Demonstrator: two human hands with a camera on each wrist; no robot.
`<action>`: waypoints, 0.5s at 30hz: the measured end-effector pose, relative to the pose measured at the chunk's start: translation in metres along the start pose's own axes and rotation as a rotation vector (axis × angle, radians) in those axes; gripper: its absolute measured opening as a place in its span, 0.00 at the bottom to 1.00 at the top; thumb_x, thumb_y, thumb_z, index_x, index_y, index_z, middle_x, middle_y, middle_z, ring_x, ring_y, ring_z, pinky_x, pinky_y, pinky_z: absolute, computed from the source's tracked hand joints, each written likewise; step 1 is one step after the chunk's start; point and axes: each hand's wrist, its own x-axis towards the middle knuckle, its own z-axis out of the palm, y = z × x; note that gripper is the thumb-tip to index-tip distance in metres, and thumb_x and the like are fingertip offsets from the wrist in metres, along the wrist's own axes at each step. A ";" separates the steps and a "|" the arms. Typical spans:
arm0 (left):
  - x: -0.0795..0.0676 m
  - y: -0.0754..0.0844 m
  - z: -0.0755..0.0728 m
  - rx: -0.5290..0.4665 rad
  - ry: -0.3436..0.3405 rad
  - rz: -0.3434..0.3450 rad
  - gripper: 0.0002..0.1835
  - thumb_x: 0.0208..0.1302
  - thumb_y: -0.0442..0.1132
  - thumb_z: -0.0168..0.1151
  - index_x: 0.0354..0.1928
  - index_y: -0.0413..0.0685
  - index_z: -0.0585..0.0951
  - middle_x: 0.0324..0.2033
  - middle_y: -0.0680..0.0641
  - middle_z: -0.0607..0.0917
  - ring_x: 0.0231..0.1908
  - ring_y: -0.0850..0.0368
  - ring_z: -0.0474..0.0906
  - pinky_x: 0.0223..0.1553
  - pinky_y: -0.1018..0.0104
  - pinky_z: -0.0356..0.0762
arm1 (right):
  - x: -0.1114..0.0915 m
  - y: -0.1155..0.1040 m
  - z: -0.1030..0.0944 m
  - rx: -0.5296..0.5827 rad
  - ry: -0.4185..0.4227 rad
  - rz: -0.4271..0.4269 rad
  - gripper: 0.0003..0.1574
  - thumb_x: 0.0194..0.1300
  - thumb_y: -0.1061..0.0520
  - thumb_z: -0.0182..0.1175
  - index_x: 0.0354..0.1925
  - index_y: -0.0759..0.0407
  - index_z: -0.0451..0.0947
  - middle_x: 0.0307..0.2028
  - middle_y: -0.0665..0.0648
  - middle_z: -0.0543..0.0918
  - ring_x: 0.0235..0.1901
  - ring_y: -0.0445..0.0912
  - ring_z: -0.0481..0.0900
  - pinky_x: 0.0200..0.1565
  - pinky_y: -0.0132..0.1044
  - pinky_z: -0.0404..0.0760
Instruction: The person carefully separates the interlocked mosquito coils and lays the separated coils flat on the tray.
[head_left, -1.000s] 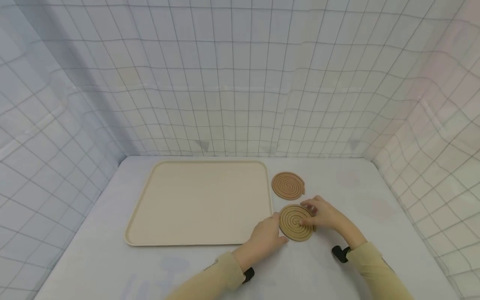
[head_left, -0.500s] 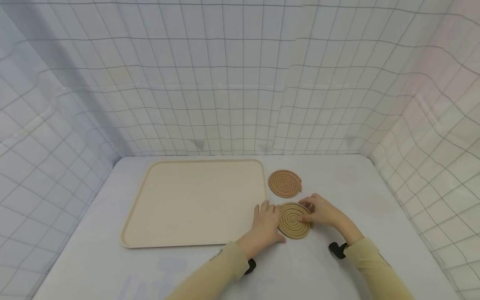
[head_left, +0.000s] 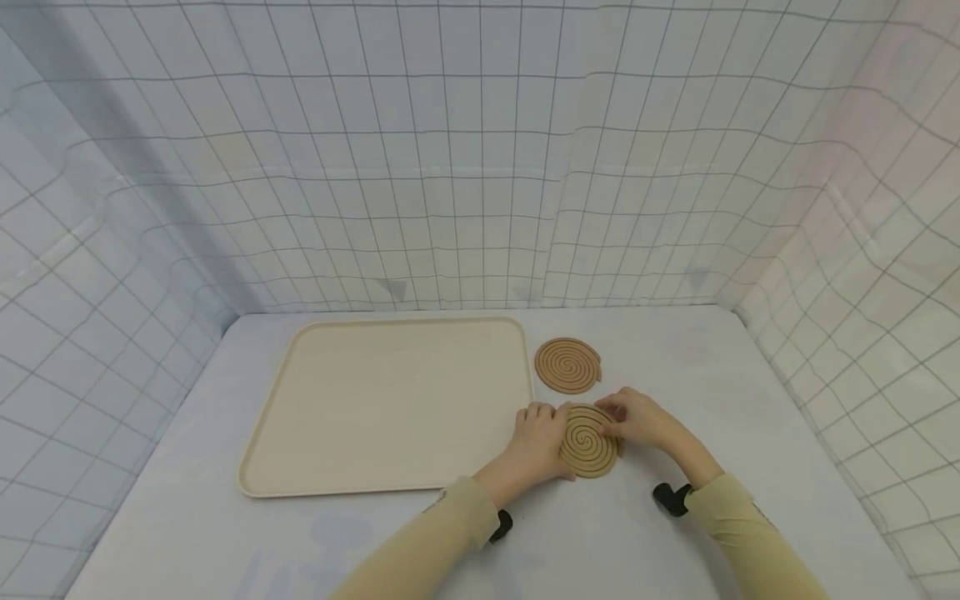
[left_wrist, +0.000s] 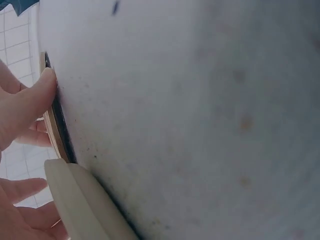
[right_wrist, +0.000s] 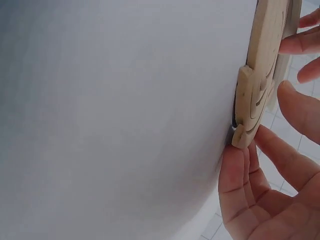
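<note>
A tan mosquito coil [head_left: 588,446] lies on the white table between the two hands. The left hand [head_left: 536,446] holds its left side, thumb at the near edge and fingertips at the far-left rim. From the right, the right hand [head_left: 637,418] pinches the coil, with its thumb over the rings and fingers at the outer rim. In the right wrist view, those fingers [right_wrist: 234,175] reach under the coil's outer end [right_wrist: 241,137]. The left wrist view shows a thumb [left_wrist: 42,87] against the coil's edge [left_wrist: 55,132]. A second, browner mosquito coil [head_left: 567,367] lies flat behind it.
A large beige tray [head_left: 262,467] sits to the left, its right rim close to both coils and the left hand. White cloth walls with a dark grid [head_left: 472,208] enclose the table's back and sides.
The left hand's fingers have spread, then come onto the coil's left rim. Gaps between the coil's rings look wider. The right hand keeps its pinch; the whole view has shifted slightly.
</note>
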 end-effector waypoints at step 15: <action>0.001 -0.006 0.000 -0.032 0.009 0.026 0.58 0.44 0.57 0.79 0.74 0.48 0.57 0.60 0.42 0.75 0.59 0.46 0.69 0.55 0.51 0.65 | -0.001 0.005 -0.003 0.195 0.025 0.057 0.20 0.67 0.56 0.62 0.54 0.64 0.79 0.45 0.65 0.85 0.45 0.54 0.83 0.45 0.48 0.83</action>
